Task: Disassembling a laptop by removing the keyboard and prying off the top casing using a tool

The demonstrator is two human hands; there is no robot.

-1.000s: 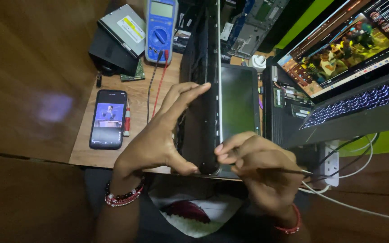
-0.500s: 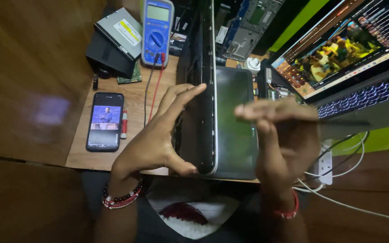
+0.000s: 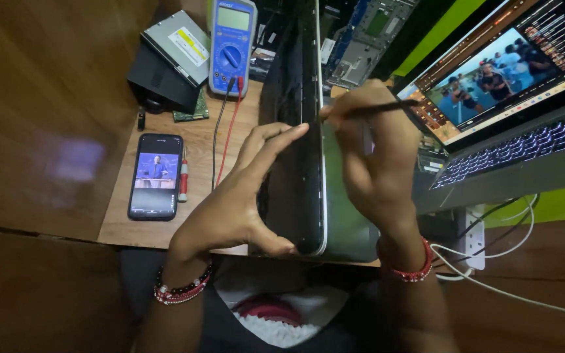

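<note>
A dark laptop stands on its edge on the wooden desk, its silver rim facing me. My left hand clasps its near end, thumb under the corner and fingers spread along the black side. My right hand rests over the grey side and pinches a thin black tool, whose tip touches the rim near the laptop's middle.
A phone with a lit screen lies at the left, a small red-and-white pen-like tool beside it. A blue multimeter with leads, an optical drive and a black box stand behind. An open laptop plays video at the right; white cables hang below.
My right hand has moved from the laptop's near end up to its middle, turning over and bringing the thin tool to the rim. My left hand keeps its hold.
</note>
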